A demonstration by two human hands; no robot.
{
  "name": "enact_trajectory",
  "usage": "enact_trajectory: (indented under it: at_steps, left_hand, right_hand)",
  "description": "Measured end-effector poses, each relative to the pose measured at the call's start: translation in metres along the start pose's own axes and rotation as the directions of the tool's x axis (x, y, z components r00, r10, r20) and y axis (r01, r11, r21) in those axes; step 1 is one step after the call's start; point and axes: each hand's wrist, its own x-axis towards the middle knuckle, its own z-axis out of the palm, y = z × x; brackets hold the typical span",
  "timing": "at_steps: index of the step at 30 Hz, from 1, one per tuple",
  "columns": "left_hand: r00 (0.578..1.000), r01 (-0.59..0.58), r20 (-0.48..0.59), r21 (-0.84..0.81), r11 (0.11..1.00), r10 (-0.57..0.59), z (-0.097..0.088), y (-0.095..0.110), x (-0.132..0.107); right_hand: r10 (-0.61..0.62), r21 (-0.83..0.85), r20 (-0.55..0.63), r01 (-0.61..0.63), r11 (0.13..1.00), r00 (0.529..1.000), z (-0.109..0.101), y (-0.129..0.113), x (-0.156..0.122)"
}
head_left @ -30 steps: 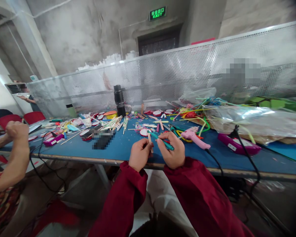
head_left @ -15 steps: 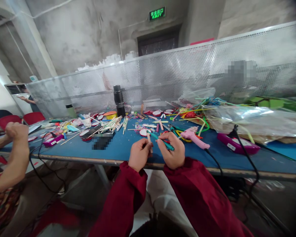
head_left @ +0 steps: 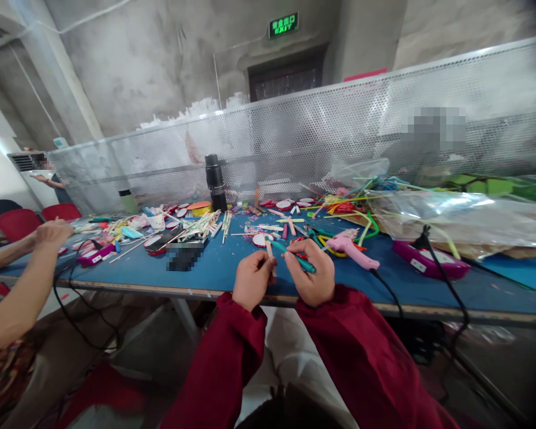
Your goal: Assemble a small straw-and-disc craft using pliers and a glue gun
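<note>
My left hand is closed in a pinch on a short wooden craft stick held upright over the near edge of the blue table. My right hand is closed round a teal pen-like tool, its tip pointing left toward the stick. Both sleeves are dark red. A pink glue gun lies just right of my right hand, its black cord running off the table edge.
Several sticks, round red-and-white discs and coloured pipe cleaners litter the table. A black flask stands at the back. A purple device and clear plastic bags lie at right. Another person's arm reaches onto the table at left. A perforated metal screen backs the table.
My hands have stayed in place. The other person's arm at the left has moved forward, the hand now reaching over the table.
</note>
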Motion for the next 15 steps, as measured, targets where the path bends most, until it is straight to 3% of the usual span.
enact_trajectory:
  at_steps: [15]
  left_hand:
    - [1.0,-0.007,-0.004,-0.001,1.0,0.007,0.0004,-0.0015,0.0006]
  right_hand:
    - [-0.001,-0.013,0.008,0.001,1.0,1.0,-0.0004,-0.0015,0.0004]
